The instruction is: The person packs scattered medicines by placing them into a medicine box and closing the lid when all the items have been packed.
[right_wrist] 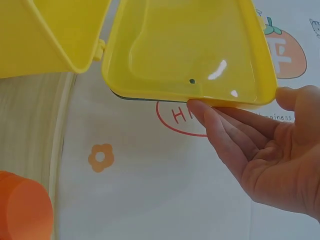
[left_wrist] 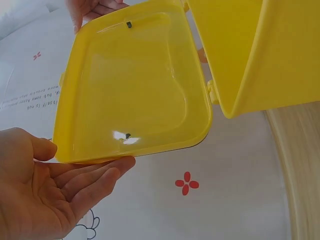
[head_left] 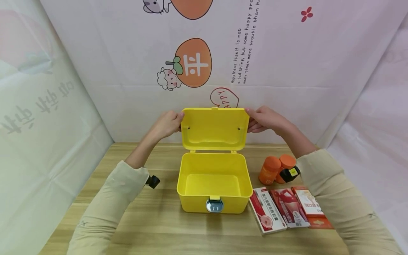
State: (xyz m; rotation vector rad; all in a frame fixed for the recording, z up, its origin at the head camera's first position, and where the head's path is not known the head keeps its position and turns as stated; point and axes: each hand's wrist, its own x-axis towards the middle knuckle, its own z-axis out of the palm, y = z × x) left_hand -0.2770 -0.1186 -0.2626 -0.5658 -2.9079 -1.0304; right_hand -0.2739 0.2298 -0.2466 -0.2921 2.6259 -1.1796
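Observation:
A yellow plastic box [head_left: 195, 204] stands in the middle of the table with its hinged lid [head_left: 214, 129] raised upright behind it. Nothing lies inside the box, and a clear latch [head_left: 215, 206] hangs on its front. My left hand [head_left: 167, 124] holds the lid's upper left corner. At the opposite corner, my right hand [head_left: 266, 119] grips the lid the same way. In the left wrist view, the left thumb meets the lid's rim while the fingers [left_wrist: 95, 182] pass behind its side. The right wrist view shows the right fingers [right_wrist: 225, 137] behind the lid's edge, thumb at the corner.
Two orange bottles [head_left: 269, 170] stand right of the box on the wooden table [head_left: 159, 226]. In front of them lie a white and red medicine box [head_left: 268, 211], a red packet [head_left: 289, 208] and another red and white box [head_left: 310, 202]. A printed cloth [head_left: 134, 71] hangs close behind.

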